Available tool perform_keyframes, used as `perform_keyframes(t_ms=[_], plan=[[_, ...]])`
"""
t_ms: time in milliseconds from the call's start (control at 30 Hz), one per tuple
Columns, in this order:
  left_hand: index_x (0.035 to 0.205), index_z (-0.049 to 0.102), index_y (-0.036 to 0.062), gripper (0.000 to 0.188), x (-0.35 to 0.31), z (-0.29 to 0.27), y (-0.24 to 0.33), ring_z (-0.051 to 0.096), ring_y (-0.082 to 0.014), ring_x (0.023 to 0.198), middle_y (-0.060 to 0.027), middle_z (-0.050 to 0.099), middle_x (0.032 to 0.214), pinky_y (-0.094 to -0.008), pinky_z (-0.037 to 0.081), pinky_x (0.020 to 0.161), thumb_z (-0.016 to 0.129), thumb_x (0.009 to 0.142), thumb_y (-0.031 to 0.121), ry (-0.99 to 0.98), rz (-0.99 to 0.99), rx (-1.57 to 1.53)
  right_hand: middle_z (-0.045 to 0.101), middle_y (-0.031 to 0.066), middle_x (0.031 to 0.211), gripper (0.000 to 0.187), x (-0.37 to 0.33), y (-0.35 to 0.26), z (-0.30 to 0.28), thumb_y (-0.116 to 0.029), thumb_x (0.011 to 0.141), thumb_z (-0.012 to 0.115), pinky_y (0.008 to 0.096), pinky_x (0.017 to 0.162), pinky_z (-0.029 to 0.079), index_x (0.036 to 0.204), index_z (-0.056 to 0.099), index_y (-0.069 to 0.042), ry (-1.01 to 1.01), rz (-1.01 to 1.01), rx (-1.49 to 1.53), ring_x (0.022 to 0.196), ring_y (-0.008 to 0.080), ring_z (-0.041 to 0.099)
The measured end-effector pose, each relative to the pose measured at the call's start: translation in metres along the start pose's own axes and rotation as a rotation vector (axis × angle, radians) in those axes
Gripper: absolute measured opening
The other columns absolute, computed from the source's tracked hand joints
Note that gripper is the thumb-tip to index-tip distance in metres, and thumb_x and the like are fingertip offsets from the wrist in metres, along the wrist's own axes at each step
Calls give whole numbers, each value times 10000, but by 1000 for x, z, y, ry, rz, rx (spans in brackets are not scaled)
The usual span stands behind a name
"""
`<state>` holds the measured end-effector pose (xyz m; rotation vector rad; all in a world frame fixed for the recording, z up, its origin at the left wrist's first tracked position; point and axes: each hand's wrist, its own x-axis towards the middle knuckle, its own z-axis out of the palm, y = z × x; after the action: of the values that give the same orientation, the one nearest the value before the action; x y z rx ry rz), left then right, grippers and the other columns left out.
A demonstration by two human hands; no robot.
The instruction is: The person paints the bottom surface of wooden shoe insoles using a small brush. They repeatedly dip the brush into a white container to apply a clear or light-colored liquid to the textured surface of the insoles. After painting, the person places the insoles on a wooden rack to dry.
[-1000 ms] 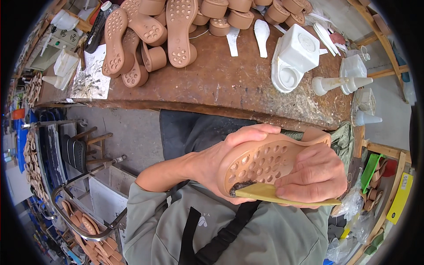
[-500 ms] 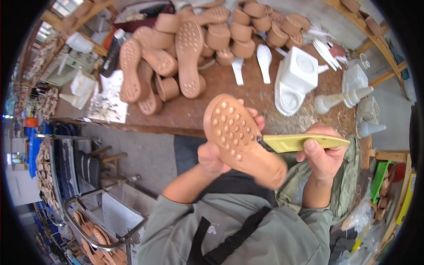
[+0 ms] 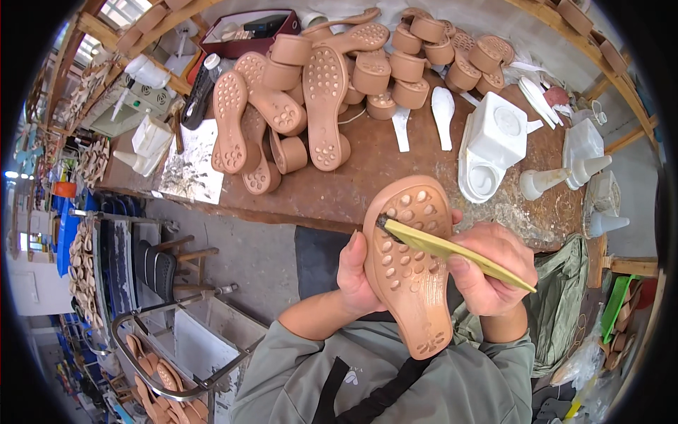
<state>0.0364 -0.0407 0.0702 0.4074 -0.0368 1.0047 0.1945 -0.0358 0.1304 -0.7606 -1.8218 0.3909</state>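
A brown, worn table (image 3: 381, 152) stretches across the upper half of the view, its top smeared with pale marks toward the right. On the floor at lower left stands a metal-railed trolley (image 3: 201, 346) carrying tan soles. A heap of tan heeled shoe soles (image 3: 327, 106) covers the back of the table, many with pitted faces showing. Between trolley and table is a black-seated chair (image 3: 155, 272) with wooden legs. Crumpled grey-green cloth (image 3: 561, 311) hangs beside the table at right. Behind the heap sits an open maroon box (image 3: 233, 49); a stained white sheet (image 3: 191, 166) lies at the table's left end. Right of the heap stands a white plastic container (image 3: 496, 134) with a round cup in its base.

In front of the person's chest, near the table's front edge, is the held sole (image 3: 406, 283), pitted face up, broad end away from the body, glossy along the middle. The left hand (image 3: 357, 283) grips its left edge, thumb in front. The right hand (image 3: 494, 265), across from it, pinches a yellow-green brush (image 3: 452, 247) slanting over the sole. White flat sole-shaped pieces (image 3: 443, 116) lie before the heap. The brush's dark bristles (image 3: 383, 221) meet the pits near the broad end.
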Motion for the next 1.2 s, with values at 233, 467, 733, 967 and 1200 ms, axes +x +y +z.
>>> perform_keyframes(t_ms=[233,467,733,967,1200], plan=[[1450,221,77,944,-2,8,2,421,-393,1250,-284,315,1406,-504,390,1008,296,806,763,95,-36,61,652,125,697,221,-10,-5,4,14,674,733,308,492,513,870,637,53,-38,-47,59,549,221,638],[1457,154,35,985,-4,11,4,448,-403,1218,-289,255,1435,-505,419,996,302,812,765,81,-58,32,643,122,725,260,-24,-15,4,28,653,741,299,447,477,887,632,59,-85,-58,69,526,200,605],[1463,115,20,960,-6,14,7,413,-416,1244,-306,203,1452,-500,380,1037,299,844,731,59,-78,61,648,126,763,289,-40,-21,0,24,641,730,275,412,426,915,639,47,-118,-57,118,504,183,579],[1462,109,18,938,-7,12,9,406,-435,1245,-309,197,1453,-504,362,1050,333,858,700,80,-114,86,655,120,742,232,-51,-22,-16,10,645,713,271,406,427,868,657,42,-233,-7,180,482,192,574],[1439,201,11,823,-12,-2,-6,465,-362,1216,-255,328,1410,-455,394,1030,331,898,618,91,-76,-82,663,121,786,166,-26,8,-15,-70,728,729,292,525,484,856,672,18,23,142,-3,621,210,628]])
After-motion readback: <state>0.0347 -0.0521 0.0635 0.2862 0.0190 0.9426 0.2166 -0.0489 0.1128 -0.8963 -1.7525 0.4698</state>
